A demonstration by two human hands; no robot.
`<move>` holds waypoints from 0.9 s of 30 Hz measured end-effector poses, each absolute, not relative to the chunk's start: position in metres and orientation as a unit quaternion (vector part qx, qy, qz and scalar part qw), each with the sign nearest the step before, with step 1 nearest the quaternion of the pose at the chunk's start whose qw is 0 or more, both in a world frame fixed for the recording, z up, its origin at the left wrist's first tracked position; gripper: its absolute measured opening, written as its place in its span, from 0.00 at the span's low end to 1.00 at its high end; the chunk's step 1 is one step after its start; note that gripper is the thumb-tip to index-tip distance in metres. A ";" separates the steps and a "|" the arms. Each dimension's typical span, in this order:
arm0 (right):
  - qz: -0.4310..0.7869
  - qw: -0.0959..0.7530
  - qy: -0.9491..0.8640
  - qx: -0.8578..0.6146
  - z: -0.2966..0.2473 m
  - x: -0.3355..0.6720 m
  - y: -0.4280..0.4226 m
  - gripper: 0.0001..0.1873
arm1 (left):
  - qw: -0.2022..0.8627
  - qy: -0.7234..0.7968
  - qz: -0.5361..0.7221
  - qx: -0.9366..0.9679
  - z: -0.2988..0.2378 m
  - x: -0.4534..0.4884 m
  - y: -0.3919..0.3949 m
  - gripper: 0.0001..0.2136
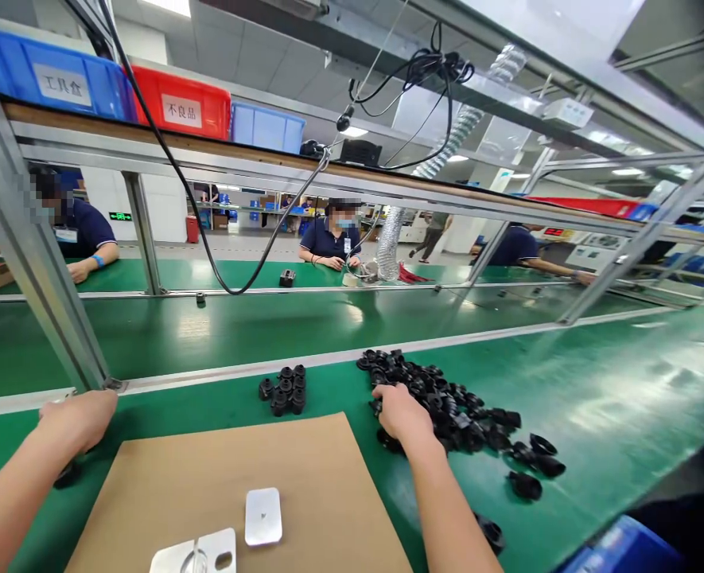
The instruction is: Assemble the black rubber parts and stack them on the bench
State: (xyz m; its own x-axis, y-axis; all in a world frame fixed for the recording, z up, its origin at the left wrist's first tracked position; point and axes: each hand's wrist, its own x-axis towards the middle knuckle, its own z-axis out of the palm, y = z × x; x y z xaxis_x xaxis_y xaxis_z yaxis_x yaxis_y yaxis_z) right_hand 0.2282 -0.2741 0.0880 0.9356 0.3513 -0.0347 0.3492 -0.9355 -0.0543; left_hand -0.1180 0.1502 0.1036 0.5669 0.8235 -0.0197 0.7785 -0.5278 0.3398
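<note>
We see a bright, evenly lit scene; ceiling panels (169, 6) high above the cardboard sheet (208, 477) give the light. Right of the sheet the green surface (614, 398) shows pale glare streaks, and the black parts (464, 414) there merge into one dark mass. Shadows beside the sheet are faint and soft. The metal post (29, 255) left of the sheet leans and stretches from wide-angle distortion. People (331, 239) beyond the sheet carry pixelated patches.

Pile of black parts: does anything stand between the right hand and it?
Nothing visible does. The right hand lies on the near left edge of the pile, with its fingers down among the parts. The cardboard sits to the hand's left, not between the two.
</note>
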 end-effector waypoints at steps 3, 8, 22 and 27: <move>0.019 0.015 -0.183 -0.983 0.086 0.229 -0.269 0.23 | 0.091 0.437 -0.015 0.895 0.117 -0.114 0.135 0.13; -0.004 0.002 -0.184 -0.983 0.082 0.226 -0.262 0.19 | 0.093 0.295 -0.049 0.950 0.120 -0.090 0.081 0.07; 0.016 0.129 -0.334 -0.934 0.046 0.240 -0.234 0.11 | 0.458 0.095 0.091 0.879 0.041 -0.041 -0.017 0.25; 0.008 0.168 -0.327 -0.930 0.052 0.250 -0.242 0.11 | 0.562 0.101 0.163 0.804 0.017 -0.036 -0.017 0.16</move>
